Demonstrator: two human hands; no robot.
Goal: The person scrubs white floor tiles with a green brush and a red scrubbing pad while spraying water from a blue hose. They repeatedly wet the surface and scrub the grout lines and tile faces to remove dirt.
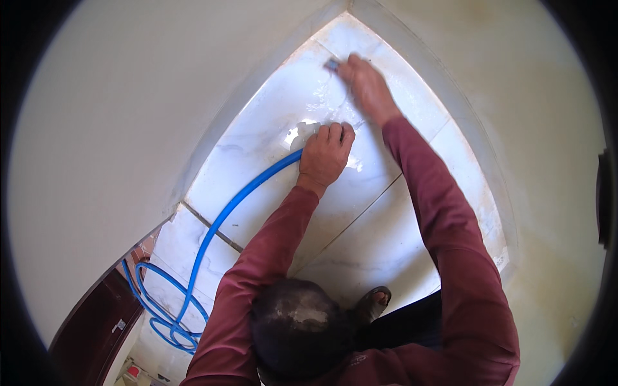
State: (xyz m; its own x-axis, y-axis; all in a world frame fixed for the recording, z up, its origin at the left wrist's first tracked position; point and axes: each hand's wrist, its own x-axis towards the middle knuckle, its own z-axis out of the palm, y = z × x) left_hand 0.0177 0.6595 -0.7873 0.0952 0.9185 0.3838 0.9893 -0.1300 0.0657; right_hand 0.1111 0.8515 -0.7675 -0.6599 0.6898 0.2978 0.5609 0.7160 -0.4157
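My left hand [325, 154] is closed round the end of a blue hose [226, 210], low over the white marble-look floor tiles [270, 132]. The hose's tip is hidden by my fingers. Water glints on the tiles around this hand. Farther off, towards the corner, my right hand [368, 87] is closed on a small blue-grey object [332, 65] near the floor. Motion blurs that hand and the object, so its kind cannot be made out.
Pale walls [148, 109] meet in the far corner, with skirting along their foot. Hose loops [168, 320] lie at the lower left, beside a dark brown door [96, 321]. A sandalled foot [374, 302] rests on the tiles, below my arms.
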